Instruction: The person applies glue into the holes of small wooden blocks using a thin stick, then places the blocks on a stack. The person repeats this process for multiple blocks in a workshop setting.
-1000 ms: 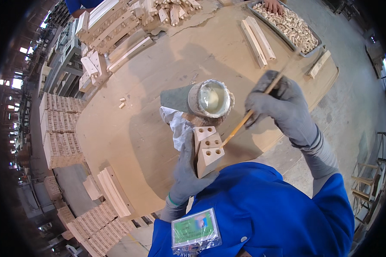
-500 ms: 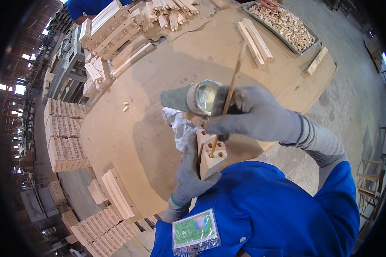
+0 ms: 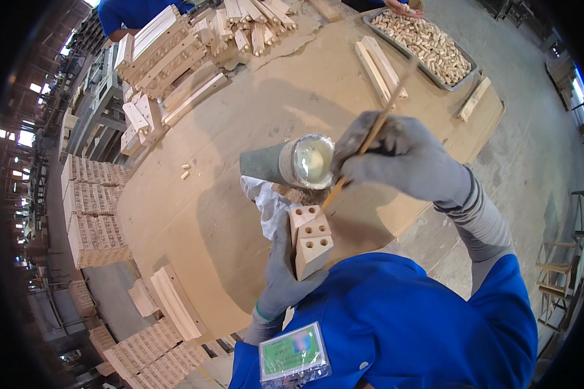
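My left hand (image 3: 284, 275), in a grey glove, is wrapped round several wooden pieces (image 3: 312, 258) held together, their drilled ends facing up with paired holes. In my gloved right hand (image 3: 396, 155) a thin wooden stick (image 3: 374, 134) is pinched, slanting down to the left. Its lower tip is close to the far side of the drilled ends; whether it touches them I cannot tell. Just left of that hand is a cup of pale, glue-like liquid (image 3: 313, 162) with a crusted rim and a grey-green body. A crumpled white cloth (image 3: 266, 204) lies beside the cup and the wooden pieces.
A metal tray of wooden dowels (image 3: 428, 48) stands at the far right, with another person's hand (image 3: 403, 8) over it. Wooden bars (image 3: 162, 52) are piled at the far left. Two loose dowels (image 3: 185, 171) lie left of the cup. Stacked wooden parts (image 3: 97, 214) stand beyond the table's left edge.
My right hand has lifted the stick out of a hole in the drilled ends and moved it up and away. My left hand keeps its grip on the wooden pieces.
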Motion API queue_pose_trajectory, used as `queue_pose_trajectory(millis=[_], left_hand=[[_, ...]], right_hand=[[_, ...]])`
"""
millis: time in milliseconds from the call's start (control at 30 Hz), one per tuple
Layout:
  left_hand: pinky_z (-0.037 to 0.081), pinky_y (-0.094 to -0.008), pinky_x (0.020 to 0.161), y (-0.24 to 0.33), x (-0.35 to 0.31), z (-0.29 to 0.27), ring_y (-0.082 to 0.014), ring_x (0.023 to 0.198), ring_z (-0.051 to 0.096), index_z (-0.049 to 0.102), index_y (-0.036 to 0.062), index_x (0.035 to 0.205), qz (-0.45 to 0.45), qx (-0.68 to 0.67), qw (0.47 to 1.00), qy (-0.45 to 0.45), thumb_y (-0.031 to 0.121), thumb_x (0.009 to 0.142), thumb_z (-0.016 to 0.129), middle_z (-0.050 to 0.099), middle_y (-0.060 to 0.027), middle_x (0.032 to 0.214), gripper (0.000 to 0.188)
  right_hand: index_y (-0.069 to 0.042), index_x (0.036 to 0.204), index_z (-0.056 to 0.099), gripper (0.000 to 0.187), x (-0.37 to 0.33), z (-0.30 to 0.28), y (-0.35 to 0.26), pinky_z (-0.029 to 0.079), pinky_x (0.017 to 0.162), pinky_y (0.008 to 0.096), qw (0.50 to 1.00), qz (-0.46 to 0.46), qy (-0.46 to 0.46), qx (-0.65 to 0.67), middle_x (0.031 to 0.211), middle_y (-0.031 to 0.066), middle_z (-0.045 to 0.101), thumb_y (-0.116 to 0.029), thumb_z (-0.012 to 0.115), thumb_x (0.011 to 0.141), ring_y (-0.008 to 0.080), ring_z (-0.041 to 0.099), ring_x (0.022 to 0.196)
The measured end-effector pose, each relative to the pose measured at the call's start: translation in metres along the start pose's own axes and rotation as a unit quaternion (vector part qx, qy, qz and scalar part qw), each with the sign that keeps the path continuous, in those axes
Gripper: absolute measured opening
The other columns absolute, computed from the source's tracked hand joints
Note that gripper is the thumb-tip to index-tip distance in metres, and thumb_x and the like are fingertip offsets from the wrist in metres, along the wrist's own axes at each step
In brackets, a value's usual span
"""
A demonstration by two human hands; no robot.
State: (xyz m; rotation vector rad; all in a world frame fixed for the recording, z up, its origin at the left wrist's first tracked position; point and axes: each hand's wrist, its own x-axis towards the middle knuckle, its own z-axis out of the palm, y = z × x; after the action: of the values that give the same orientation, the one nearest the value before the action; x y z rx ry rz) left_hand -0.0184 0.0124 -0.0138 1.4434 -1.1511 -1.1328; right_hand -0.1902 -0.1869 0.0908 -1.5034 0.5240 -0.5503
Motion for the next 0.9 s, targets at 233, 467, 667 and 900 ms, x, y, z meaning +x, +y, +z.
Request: queue_pose_trajectory(millis=[233,467,667,900], left_hand=[[0.036,-0.0372,0.104,-0.004,0.008,-0.006,-0.0292,0.127,0.044,0.008,-0.0063,0.145,0.023,-0.036,0.999,0.016,0.008,0.061,0.074,0.038,-0.0221,0.139,0.108],[0.037,-0.0388,0.104,-0.01,0.007,-0.014,-0.0308,0.127,0.044,0.008,-0.0073,0.145,-0.006,-0.016,0.999,0.036,0.007,0.06,0.072,0.036,-0.0246,0.141,0.108],[0.036,-0.039,0.105,-0.007,0.008,-0.016,-0.0319,0.129,0.042,0.009,-0.0074,0.145,-0.033,0.01,0.999,0.031,0.008,0.06,0.073,0.034,-0.0255,0.141,0.108],[0.04,-0.0363,0.1,-0.016,0.008,-0.013,-0.0259,0.121,0.049,0.009,-0.0024,0.147,0.014,0.04,0.998,0.042,0.007,0.056,0.07,0.044,-0.0186,0.135,0.11]], right_hand=[[-0.001,0.095,0.063,0.018,-0.004,-0.017,0.081,0.049,0.068,0.0243,0.974,-0.048,0.156,-0.154,0.085,0.0046,0.066,-0.013,0.071,0.083,0.0087,0.06,0.077],[0.0,0.093,0.06,0.014,-0.042,0.005,0.074,0.051,0.077,0.0277,0.984,-0.029,0.137,-0.111,0.092,0.0108,0.066,0.0,0.068,0.081,0.0144,0.062,0.086],[0.002,0.091,0.057,0.015,-0.044,0.005,0.07,0.052,0.082,0.0328,0.983,0.01,0.181,-0.02,0.094,0.0156,0.065,0.007,0.066,0.08,0.0224,0.064,0.093],[0.0,0.097,0.06,0.015,-0.049,0.013,0.084,0.052,0.074,0.0258,0.973,-0.095,0.174,-0.119,0.094,0.0095,0.066,-0.005,0.067,0.084,0.0129,0.063,0.084]])
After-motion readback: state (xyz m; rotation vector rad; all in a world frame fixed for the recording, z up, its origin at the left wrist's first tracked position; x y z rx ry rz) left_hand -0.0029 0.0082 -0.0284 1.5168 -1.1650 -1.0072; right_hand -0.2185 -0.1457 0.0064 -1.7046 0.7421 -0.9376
